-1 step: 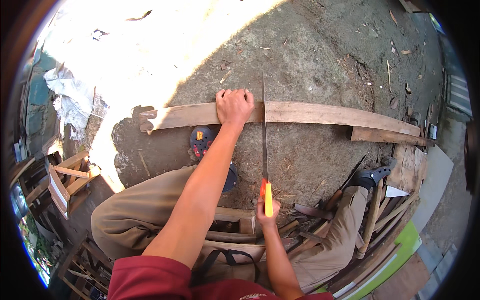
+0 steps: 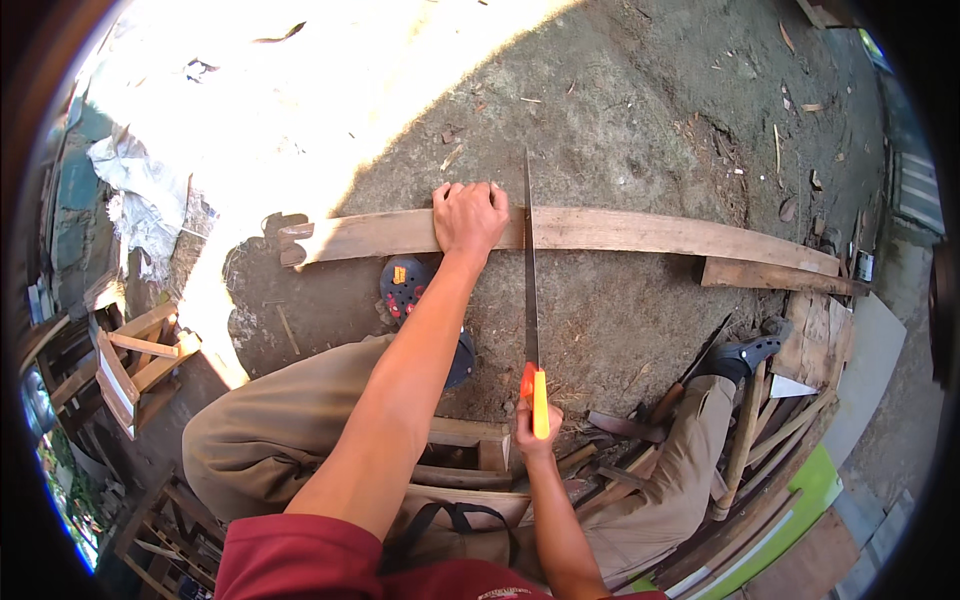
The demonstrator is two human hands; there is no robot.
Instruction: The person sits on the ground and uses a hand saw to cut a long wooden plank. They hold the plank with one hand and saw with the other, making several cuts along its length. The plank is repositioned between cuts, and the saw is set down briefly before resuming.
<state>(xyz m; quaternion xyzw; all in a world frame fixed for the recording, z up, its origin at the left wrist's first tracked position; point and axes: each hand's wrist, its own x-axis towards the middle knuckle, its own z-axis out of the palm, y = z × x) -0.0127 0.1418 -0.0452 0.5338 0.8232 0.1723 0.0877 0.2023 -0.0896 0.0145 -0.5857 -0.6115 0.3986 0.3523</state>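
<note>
A long wooden plank lies crosswise in front of me, low over the dirt ground. My left hand is closed on it left of the middle, its fingers bent at the far edge. Just right of that hand, the long thin blade of a hand saw crosses the plank, with its tip beyond the far edge. My right hand is wrapped round the saw's orange and yellow handle, on the near side. A cut under the blade is too small to make out.
A shorter board lies by the plank's right end. My clogs stand on the near side. Wooden pieces and a blade-like tool lie beside my right leg. A wooden frame and a white sack are at left.
</note>
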